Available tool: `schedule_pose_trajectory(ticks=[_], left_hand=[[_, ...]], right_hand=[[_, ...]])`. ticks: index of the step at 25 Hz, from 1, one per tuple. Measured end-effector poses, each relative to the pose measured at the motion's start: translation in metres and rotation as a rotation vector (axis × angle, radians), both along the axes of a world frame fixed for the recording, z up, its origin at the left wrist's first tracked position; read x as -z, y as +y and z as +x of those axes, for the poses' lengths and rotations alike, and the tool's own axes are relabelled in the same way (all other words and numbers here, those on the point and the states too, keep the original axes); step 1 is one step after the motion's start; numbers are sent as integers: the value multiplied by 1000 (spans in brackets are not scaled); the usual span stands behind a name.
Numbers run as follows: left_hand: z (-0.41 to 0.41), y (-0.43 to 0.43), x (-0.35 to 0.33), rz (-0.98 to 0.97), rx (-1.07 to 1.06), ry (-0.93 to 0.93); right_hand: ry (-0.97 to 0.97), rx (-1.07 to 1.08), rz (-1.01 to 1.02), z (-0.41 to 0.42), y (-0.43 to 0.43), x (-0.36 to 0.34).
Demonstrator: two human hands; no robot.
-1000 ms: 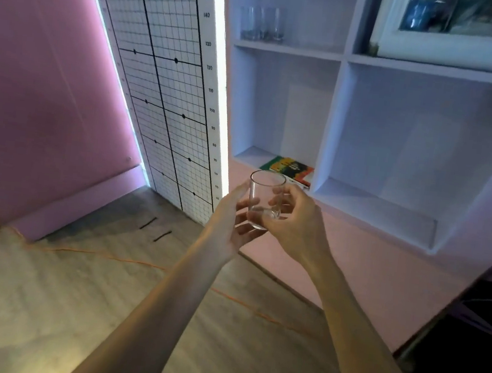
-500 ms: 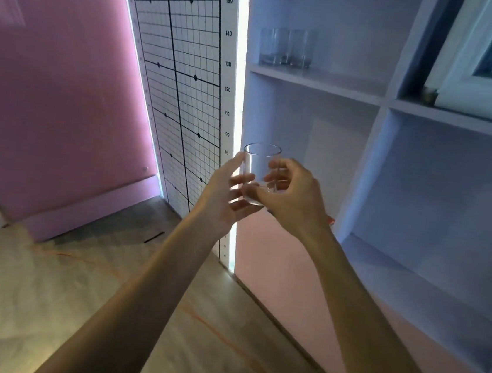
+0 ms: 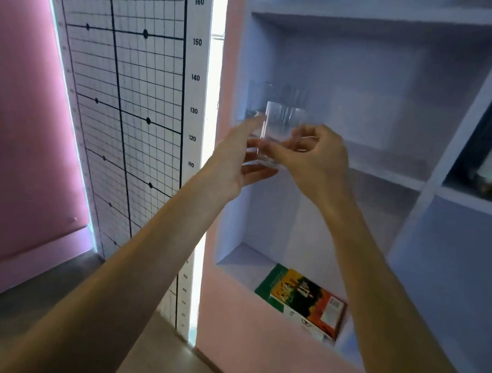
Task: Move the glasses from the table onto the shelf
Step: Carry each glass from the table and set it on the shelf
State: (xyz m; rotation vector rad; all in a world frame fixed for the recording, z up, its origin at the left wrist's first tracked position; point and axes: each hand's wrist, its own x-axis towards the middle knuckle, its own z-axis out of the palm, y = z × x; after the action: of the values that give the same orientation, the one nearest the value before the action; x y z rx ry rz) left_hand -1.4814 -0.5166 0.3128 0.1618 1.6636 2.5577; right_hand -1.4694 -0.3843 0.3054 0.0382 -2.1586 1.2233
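At the centre of the frame I hold a clear drinking glass (image 3: pixel 278 134) upright with both hands: my left hand (image 3: pixel 235 160) cups its left side and base, my right hand (image 3: pixel 312 157) pinches its right side. It is level with the shelf (image 3: pixel 394 169), where blurred glasses (image 3: pixel 274 100) stand behind it. Lower right, a colourful box (image 3: pixel 302 303) lies in the compartment below.

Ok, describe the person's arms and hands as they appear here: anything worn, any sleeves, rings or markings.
Both forearms are bare up to the frame's bottom edge, so no sleeves show. The left hand and right hand wear no gloves, and no watch or bracelet shows at either wrist. No rings or markings are visible, though the fingers are somewhat motion-blurred, so small details could be missed.
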Motion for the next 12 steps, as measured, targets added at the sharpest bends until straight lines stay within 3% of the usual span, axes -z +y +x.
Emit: schedule_pose_trajectory(ticks=[4,12], left_hand=[[-69,-6,-25,-23,89,27],[-149,-2,-27,-100,-18,58]], right_hand=[[31,149,-8,-60,-5,-27],[-25,365,-11,-137,4,-30]])
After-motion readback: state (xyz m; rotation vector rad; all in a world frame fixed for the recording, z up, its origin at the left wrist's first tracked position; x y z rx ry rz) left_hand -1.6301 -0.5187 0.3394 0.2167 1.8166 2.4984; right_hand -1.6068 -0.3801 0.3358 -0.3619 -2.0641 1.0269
